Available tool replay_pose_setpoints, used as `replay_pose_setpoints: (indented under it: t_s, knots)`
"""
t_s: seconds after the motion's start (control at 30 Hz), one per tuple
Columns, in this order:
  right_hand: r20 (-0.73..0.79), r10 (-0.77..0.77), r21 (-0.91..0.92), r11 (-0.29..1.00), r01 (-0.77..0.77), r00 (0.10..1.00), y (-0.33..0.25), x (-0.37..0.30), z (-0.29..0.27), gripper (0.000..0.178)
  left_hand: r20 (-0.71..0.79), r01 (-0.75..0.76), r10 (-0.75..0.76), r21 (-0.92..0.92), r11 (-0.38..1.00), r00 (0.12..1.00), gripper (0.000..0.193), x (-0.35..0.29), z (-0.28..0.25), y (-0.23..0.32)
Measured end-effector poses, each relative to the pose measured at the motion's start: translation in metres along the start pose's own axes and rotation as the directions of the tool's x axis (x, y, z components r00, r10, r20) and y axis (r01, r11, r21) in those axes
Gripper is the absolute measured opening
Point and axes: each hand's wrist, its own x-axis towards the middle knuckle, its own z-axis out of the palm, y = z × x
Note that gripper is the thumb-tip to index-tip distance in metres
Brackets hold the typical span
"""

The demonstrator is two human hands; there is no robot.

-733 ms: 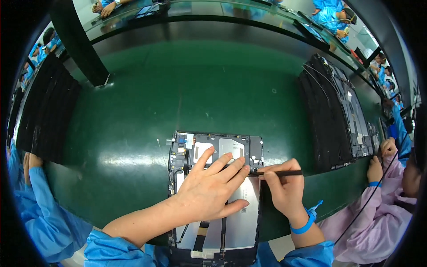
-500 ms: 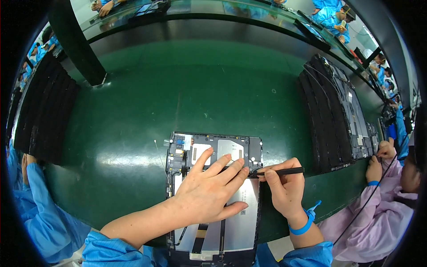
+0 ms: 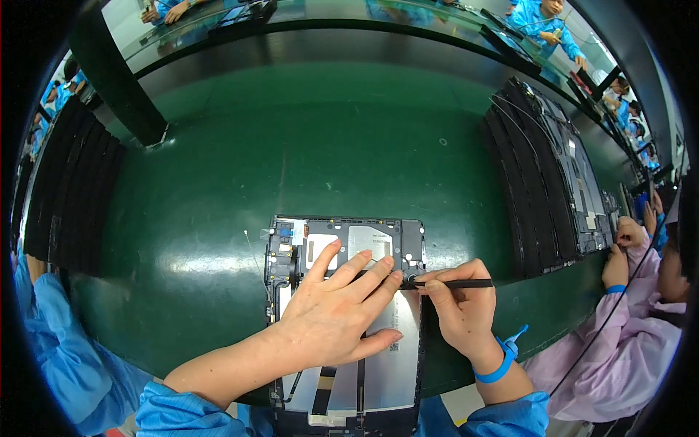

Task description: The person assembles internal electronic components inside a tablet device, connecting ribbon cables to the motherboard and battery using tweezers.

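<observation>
An opened tablet, its silvery metal back and black inner frame exposed, lies at the near edge of the green table. My left hand rests flat across its upper middle, fingers spread, and hides part of the inside. My right hand, with a blue band at the wrist, pinches a slim black stick-like tool. The tool's tip touches or nearly touches the tablet's right side, just beyond my left fingertips. Whether it is a pry stick or tweezers, I cannot tell.
Black padded trays with opened tablets are stacked at the right. Another black stack stands at the far left beside a dark post. A thin wire lies left of the tablet. Co-workers sit on both sides and across the table.
The black tool lies a little more level, its tip still at the tablet's right side. The whole view has shifted slightly. My left hand keeps its place on the tablet.
</observation>
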Motion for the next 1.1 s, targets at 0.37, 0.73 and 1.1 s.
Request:
replay_pose_setpoints:
  t_s: [0.37, 0.73, 1.1]
  knots:
    - [0.019, -0.042, -0.028, 0.999, 0.042, 0.999, 0.001, -0.001, 0.001, 0.011, 0.028, 0.003, -0.004, 0.011, 1.0, 1.0, 0.056, -0.001, -0.001, -0.001]
    - [0.347, -0.325, -0.253, 0.871, 0.421, 0.88, -0.018, 0.011, -0.007, 0.018, 0.022, 0.007, -0.007, -0.002, 1.0, 1.0, 0.056, 0.0, -0.001, -0.001]
    - [0.092, -0.023, 0.256, 0.967, -0.002, 0.996, 0.002, 0.001, -0.006, 0.011, 0.051, 0.015, -0.018, 0.044, 0.999, 0.999, 0.059, -0.001, 0.0, 0.003]
